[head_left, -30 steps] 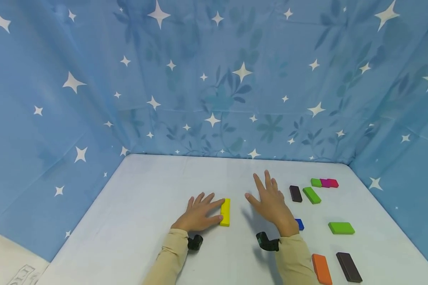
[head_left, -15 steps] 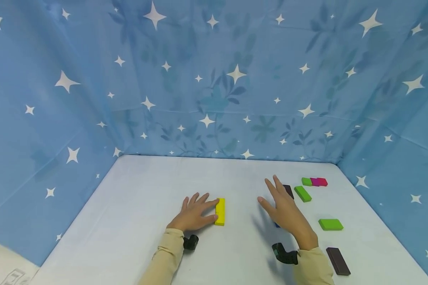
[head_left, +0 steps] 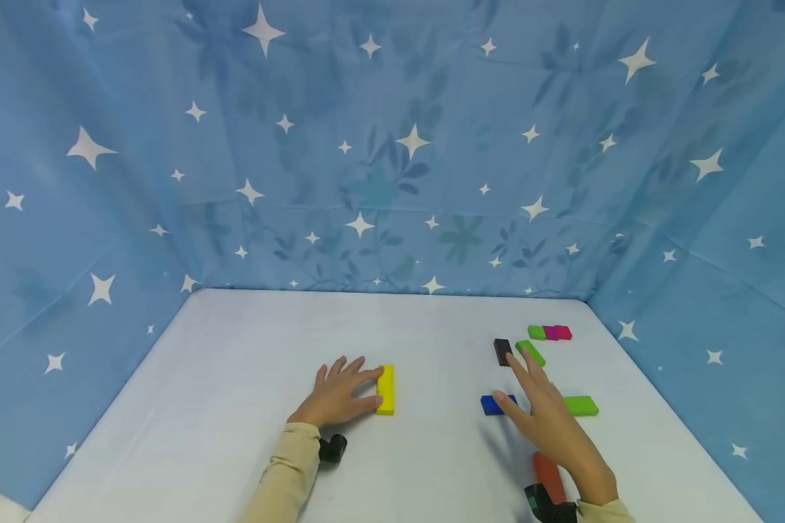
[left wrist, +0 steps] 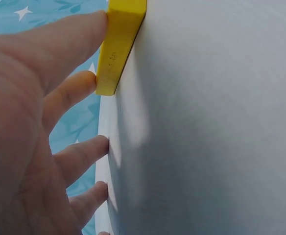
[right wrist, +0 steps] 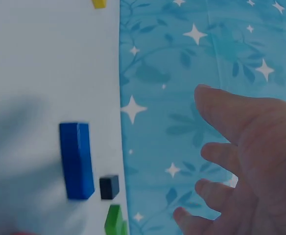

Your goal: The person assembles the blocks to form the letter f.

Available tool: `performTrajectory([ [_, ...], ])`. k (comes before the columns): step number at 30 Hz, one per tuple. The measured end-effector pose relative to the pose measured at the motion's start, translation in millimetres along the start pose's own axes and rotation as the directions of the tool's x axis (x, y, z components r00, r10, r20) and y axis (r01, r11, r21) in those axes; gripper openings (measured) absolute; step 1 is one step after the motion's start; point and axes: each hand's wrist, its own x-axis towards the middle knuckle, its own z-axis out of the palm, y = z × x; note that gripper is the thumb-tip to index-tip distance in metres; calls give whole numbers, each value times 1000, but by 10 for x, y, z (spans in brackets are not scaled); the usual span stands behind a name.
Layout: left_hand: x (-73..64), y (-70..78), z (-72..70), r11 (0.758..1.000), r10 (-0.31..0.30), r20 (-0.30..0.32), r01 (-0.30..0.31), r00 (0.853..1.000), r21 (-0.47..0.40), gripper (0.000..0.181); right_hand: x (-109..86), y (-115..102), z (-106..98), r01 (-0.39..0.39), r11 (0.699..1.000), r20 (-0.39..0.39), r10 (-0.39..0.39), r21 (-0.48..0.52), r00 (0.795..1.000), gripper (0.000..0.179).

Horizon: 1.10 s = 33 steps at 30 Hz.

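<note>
Yellow block (head_left: 385,391) on white table (head_left: 432,465), well in from far edge, left hand (head_left: 336,398) with fingers apart, thumb and forefinger touching the block, right hand (head_left: 551,423) raised, fingers apart, near blue block (head_left: 491,406), purple block (head_left: 550,333) near far right corner.

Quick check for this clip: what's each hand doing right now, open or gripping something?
Left hand: open, fingertips touching the side of the yellow block, not gripped.
Right hand: open, holding nothing.
</note>
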Motion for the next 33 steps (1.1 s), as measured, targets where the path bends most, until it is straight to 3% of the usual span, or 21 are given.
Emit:
performTrajectory([
  [5, -48, -38, -34, 1000, -6, -10, 6, 1000, -11, 61, -100, 152, -24, -90, 996, 64, 91, -25, 994, 82],
  [10, -58, -37, -54, 1000, -25, -11, 25, 1000, -12, 62, -169, 311, -67, -207, 972, 105, 219, -114, 970, 83],
  [14, -57, -34, -47, 999, -38, -9, 38, 999, -8, 60, -254, 457, -67, -249, 952, 96, 268, -176, 959, 82],
  [20, -30, 4, -16, 1000, -12, 6, 13, 1000, -23, 61, -493, 741, -67, -306, 918, 152, 350, -252, 924, 82],
  [25, -21, -14, -1, 1000, -20, -1, 20, 1000, 13, 60, -624, 898, -4, -344, 916, 188, 382, -209, 905, 85],
  [33, -28, -18, 6, 1000, -13, 14, 13, 1000, 2, 61, -790, 1074, 58, -335, 918, 189, 375, -211, 908, 78],
])
